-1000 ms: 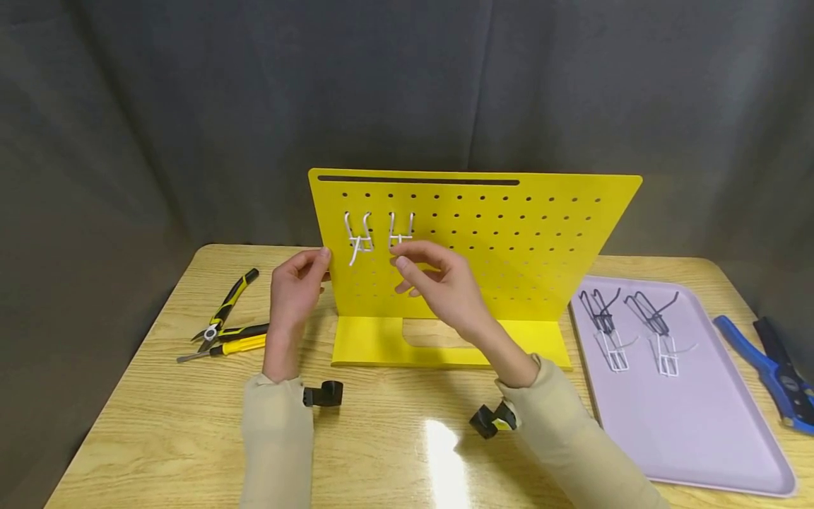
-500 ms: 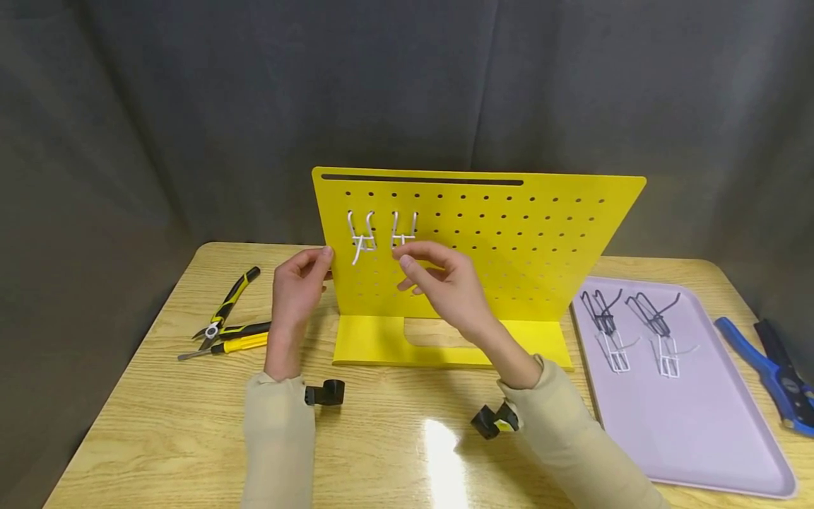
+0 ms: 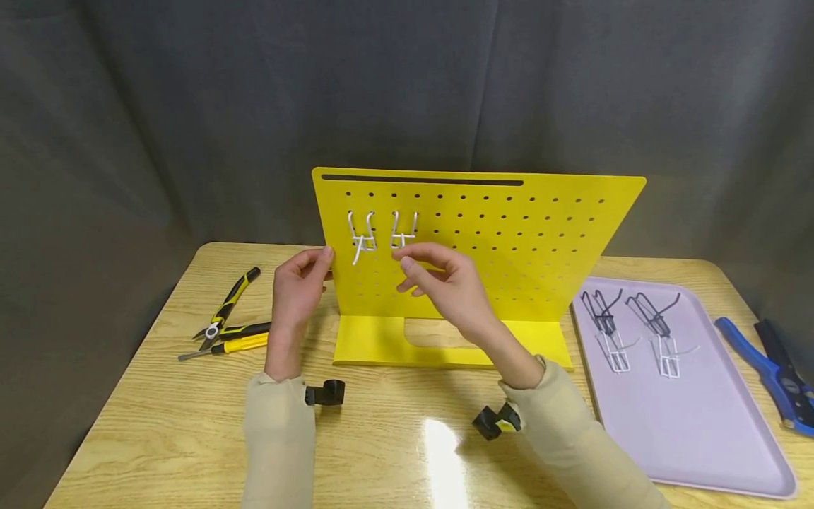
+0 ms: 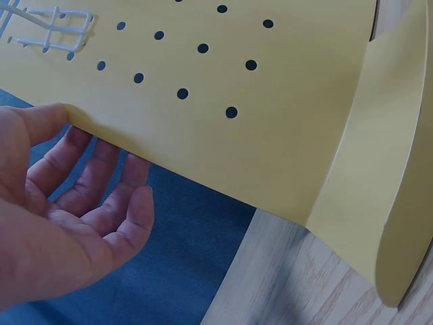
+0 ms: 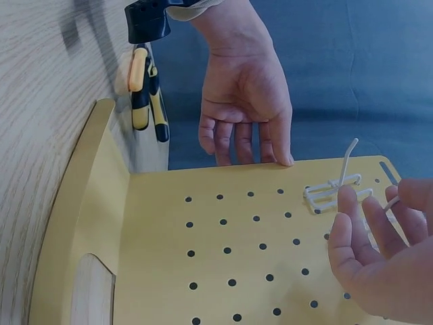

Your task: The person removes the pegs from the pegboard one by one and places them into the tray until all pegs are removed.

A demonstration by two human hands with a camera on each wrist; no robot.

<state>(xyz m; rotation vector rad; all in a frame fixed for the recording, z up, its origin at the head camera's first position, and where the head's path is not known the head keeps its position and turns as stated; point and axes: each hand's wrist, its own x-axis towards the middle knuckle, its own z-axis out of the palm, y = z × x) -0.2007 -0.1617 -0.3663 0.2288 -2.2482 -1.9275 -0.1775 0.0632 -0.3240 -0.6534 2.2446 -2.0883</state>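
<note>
A yellow pegboard (image 3: 572, 187) stands upright on its base. My left hand (image 3: 297, 286) holds its left edge, thumb on the front and fingers behind, as the left wrist view (image 4: 88, 203) shows. Two white wire hooks hang side by side in the upper left holes. The left hook (image 3: 364, 238) has its prong free. My right hand (image 3: 450, 288) is at the right hook (image 3: 403, 236) and pinches its prong between thumb and index finger. In the right wrist view a bit of that prong (image 5: 391, 202) shows at the thumb; the other fingers are loosely bent.
To the right lies a lilac tray (image 3: 687, 431) with two black wire hooks (image 3: 655, 322) and two white ones (image 3: 668, 357). Beyond it are blue-handled pliers (image 3: 772, 375). Left of the board lie diagonal cutters (image 3: 229, 304) and a yellow screwdriver (image 3: 244, 343).
The head view has shifted slightly. Both hands keep their hold, and slightly more of the right hook's lower part shows above the right fingers.
</note>
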